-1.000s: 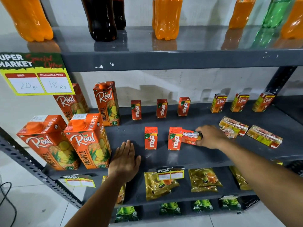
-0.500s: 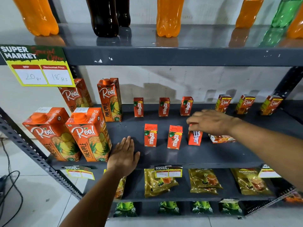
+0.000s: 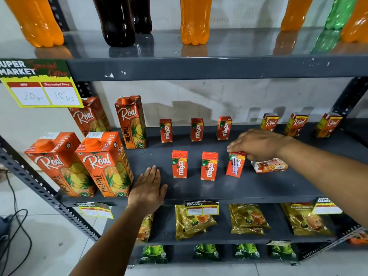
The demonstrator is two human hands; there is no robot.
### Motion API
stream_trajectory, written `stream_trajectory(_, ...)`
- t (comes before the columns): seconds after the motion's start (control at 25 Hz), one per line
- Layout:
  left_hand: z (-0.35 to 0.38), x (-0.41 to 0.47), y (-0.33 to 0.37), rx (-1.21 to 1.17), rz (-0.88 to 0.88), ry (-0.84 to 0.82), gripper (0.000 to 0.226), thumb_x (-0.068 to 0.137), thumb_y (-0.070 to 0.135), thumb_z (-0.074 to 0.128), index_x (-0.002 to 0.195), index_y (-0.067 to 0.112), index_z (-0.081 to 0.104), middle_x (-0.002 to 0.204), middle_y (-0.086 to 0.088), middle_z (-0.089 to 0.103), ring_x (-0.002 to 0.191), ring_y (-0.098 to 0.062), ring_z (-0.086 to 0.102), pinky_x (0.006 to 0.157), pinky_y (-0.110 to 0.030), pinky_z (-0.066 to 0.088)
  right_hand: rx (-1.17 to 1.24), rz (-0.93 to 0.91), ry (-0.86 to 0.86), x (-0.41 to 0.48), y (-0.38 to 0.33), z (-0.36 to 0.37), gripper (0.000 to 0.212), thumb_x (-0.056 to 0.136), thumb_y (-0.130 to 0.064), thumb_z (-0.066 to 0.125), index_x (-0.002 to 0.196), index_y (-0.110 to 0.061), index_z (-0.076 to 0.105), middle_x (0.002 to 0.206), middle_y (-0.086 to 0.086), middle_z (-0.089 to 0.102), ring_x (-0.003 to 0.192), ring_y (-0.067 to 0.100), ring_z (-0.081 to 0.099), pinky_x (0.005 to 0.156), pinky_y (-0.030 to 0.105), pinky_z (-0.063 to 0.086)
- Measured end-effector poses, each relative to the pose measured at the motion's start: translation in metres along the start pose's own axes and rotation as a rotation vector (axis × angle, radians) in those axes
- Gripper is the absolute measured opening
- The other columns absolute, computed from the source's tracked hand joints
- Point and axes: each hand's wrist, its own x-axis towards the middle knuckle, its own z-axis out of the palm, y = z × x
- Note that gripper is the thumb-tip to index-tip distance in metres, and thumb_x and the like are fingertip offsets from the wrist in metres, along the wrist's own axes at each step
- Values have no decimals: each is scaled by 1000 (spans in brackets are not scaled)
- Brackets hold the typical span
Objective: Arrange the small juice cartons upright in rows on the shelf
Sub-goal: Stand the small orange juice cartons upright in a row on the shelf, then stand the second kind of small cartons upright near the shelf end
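Observation:
Three small red Maaza cartons [image 3: 196, 129] stand upright in a back row on the dark grey shelf [image 3: 258, 188]. In front, two more Maaza cartons [image 3: 179, 163] stand upright. A third front carton [image 3: 235, 166] stands slightly tilted, and my right hand [image 3: 256, 144] grips its top. My left hand [image 3: 148, 189] lies flat and open on the shelf's front edge, holding nothing. One small Real carton [image 3: 268, 166] lies on its side just right of the gripped carton. Three small Real cartons [image 3: 296, 124] stand upright at the back right.
Large Real pineapple cartons [image 3: 103, 164] stand at the shelf's left. Soda bottles [image 3: 196, 18] line the shelf above. Tea pouches [image 3: 249, 219] fill the shelves below. A price sign [image 3: 39, 86] hangs at upper left. Cables lie on the floor at left.
My right hand has lifted a lying Maaza carton and stood it up as the third carton in the front row. The left hand has stayed on the shelf edge.

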Motion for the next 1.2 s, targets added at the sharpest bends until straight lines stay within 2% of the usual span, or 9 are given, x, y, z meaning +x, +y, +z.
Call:
stream_trajectory(0.16,0,0,0,-16,4,1,80,87,57,1,151,10,7,162,-4,2,147,-18,-2,116,-33,-2,136,157,-10,3,4,2,67,81,-49,64,141,-26,43,137,-1,56,121,21,54,94,35,47)
stream_trajectory(0.36,1,0,-2,-34,14,11,87,82,60,-5,151,9,8,162,-6,4,147,-18,0,116,-33,-1,179,362,-31,10,-11,4,65,83,-70,43,123,-20,50,111,7,66,97,26,61,69,36,48)
stream_trajectory(0.52,4,0,-3,-33,3,9,80,89,58,3,151,8,9,162,-6,5,147,-19,0,117,-34,0,212,471,-52,15,-24,3,64,81,-79,31,98,-20,51,104,6,67,84,23,56,76,39,51)
stream_trajectory(0.64,-1,-1,-2,-35,7,-10,74,94,55,11,151,8,12,161,-6,8,147,-18,2,117,-33,1,278,523,-53,10,-20,1,89,75,-86,22,134,-23,42,132,6,59,116,28,56,84,40,47)
stream_trajectory(0.72,-5,-14,1,-114,37,128,77,92,58,7,148,8,28,157,-8,26,146,-21,15,117,-32,8,334,563,43,-2,-5,-2,88,78,-84,19,144,-26,31,144,6,50,128,30,48,89,42,45)
stream_trajectory(0.84,3,-53,36,-177,181,302,59,98,47,21,137,10,47,147,-8,42,141,-27,27,115,-37,15,402,622,141,-29,35,15,71,88,-69,34,144,-24,33,139,9,54,125,32,51,89,41,48)
stream_trajectory(1.0,14,-62,144,-232,422,206,56,99,45,20,141,14,39,153,-4,31,145,-22,19,116,-34,9,453,540,-43,-67,57,53,57,88,-38,62,139,-21,44,142,8,51,125,27,50,100,35,42)
stream_trajectory(1.08,5,-39,204,-188,412,244,62,99,46,14,143,9,35,154,-7,29,144,-21,15,119,-36,7,414,521,-76,-84,61,68,55,84,-39,66,135,-27,48,139,4,52,122,26,51,99,37,43)
stream_trajectory(1.2,-6,-3,271,-181,381,190,63,99,44,13,148,5,20,159,-11,15,146,-22,-1,113,-37,-11,388,496,-60,-107,71,77,51,85,-41,63,133,-32,50,133,3,53,119,28,52,97,42,45)
